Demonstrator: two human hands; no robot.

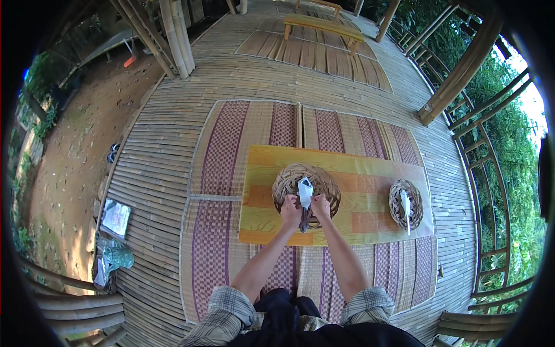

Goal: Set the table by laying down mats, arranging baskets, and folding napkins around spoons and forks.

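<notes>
Dark clothing [370, 336] and 2 rolled plaid sleeves [231, 305] occupy the lower edge, nearest the camera; from them 2 bare forearms extend to a low wooden table [364, 168]. Left hand [289, 211] and right hand [321, 208], both with bent fingers, grasp opposite sides of a white napkin [305, 191] wrapped about metal cutlery [304, 223]. Napkin and cutlery lie over a round woven plate [329, 178], left of the middle of the table; the cutlery ends point toward the person, and a dark patch shows at the far end of the napkin. Near the right end of the table, another woven plate [418, 213] bears a narrow white bundle [406, 203], well apart from both hands. Beneath the table, striped mats [224, 144] in straw and purple cover part of a slatted bamboo floor [156, 173]. At left, by the floor's edge, are a pale rectangular sheet [116, 218] and a green bag [119, 256]. Beyond, a low bench [324, 26] stands on brown mats [312, 55]; at right, a thick post [462, 63] and a railing [488, 150] stand before green foliage [517, 173].
</notes>
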